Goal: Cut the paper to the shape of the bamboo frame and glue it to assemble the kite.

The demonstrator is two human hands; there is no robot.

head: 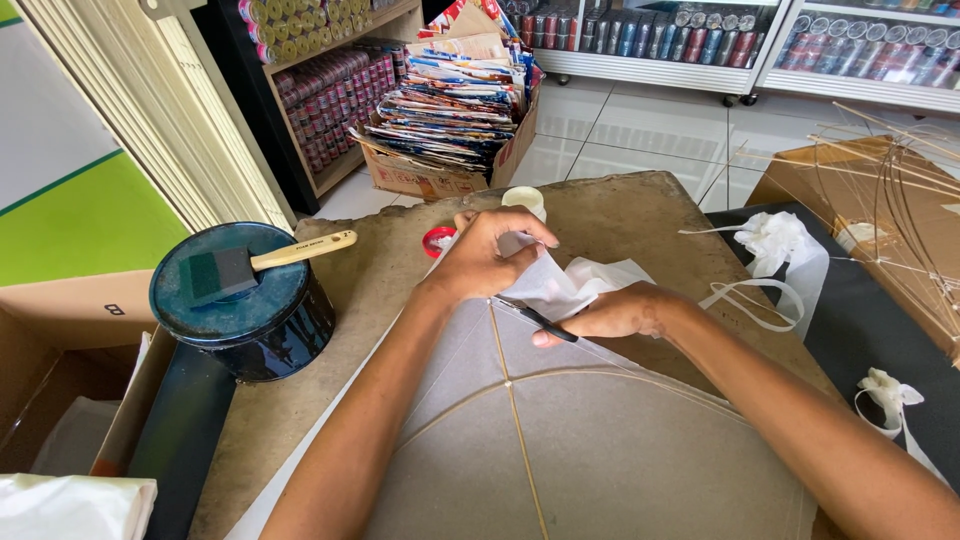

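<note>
The fingers of the left hand (487,258) are pinched together on a fold of white paper (560,283), lifting it just above the top point of a kite (600,440). The right hand (615,313) lies flat beside it, fingers curled round a thin dark blade (540,320) whose tip points toward the left hand; the blade rests on the kite's skin right where the white paper meets it. The kite is pale and see-through, stretched over thin bamboo sticks (515,410), one running straight down the middle and one bowed across. It covers the near half of the worn brown table (640,215) and runs off the near edge.

Behind the left hand, toward the far edge, sit a small red lid (437,240) and a pale jar (525,199). At the left edge stands a dark blue tin (245,305) with a foam brush (265,262) lying across its lid. Off the right edge, loose white strips (775,262) lie on a black surface, near a bare bamboo frame (890,200). A cardboard box of coloured sheets (455,110) stands on the tiled floor beyond the far edge.
</note>
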